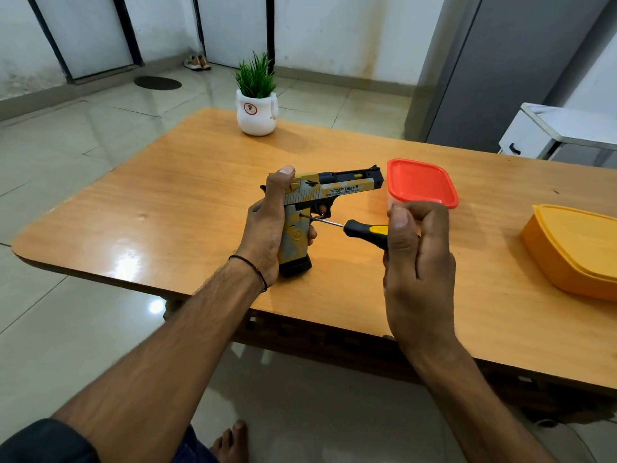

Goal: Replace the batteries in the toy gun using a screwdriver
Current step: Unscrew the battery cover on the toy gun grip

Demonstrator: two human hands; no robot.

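Right hand [419, 262] fingers curl round screwdriver [364, 230]; left hand [267, 228] fingers wrap toy gun [334, 188] grip, tip at grip.

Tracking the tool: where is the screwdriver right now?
Mid-table in the head view: the right hand grips the screwdriver, its tip at the grip of the toy gun, near the red-lidded container.

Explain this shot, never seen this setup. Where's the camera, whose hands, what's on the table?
No machine here: a person works with bare hands. The one picture comes from a camera worn on their head, looking forward and down. The left hand grips the toy gun upright by its handle. The right hand holds a screwdriver, its tip at a hole in the gun's handle. On the table stand a box with a red lid, an orange box and a potted plant.
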